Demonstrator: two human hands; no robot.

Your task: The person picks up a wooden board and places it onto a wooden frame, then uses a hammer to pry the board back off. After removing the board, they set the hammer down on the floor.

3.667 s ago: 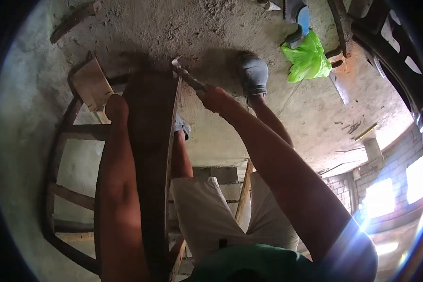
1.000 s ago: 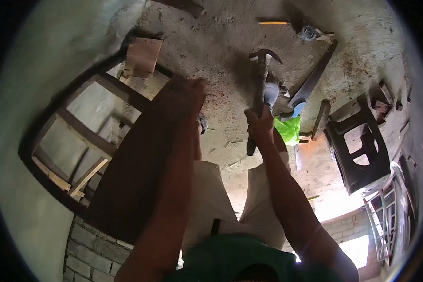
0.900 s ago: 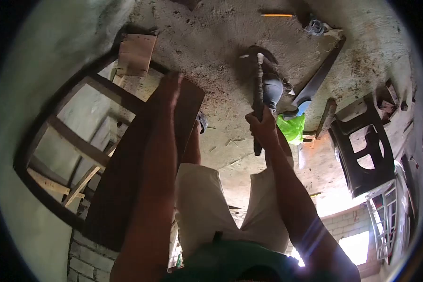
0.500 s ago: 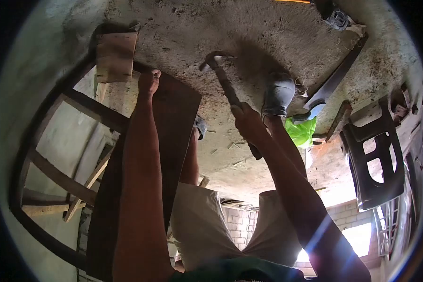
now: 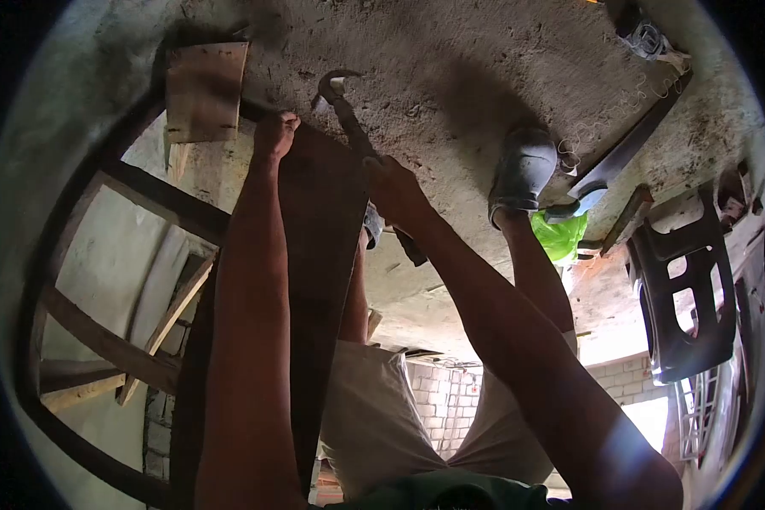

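Observation:
My right hand (image 5: pixel 395 194) is wrapped round the handle of a claw hammer (image 5: pixel 348 119), whose head is just right of the far end of a dark board (image 5: pixel 319 204). At that far end my left hand (image 5: pixel 276 134) rests with its fingers pinched together; whatever they hold is too small to make out. The board runs beneath my left forearm toward my body and lies against a dark wooden frame (image 5: pixel 166 200) with crosspieces. A short brown wood piece (image 5: pixel 206 93) sits on the frame's far corner.
On the right are a handsaw (image 5: pixel 629 144), a bright green bag (image 5: pixel 559 236), a wood block (image 5: pixel 627 219) and a dark plastic stool (image 5: pixel 684 280). My shod foot (image 5: pixel 525 170) stands on the rough floor. Tangled string lies by the saw.
My right hand has moved left with the hammer, bringing its head closer to my left hand. My left hand stays at the board's far end. The view has shifted slightly.

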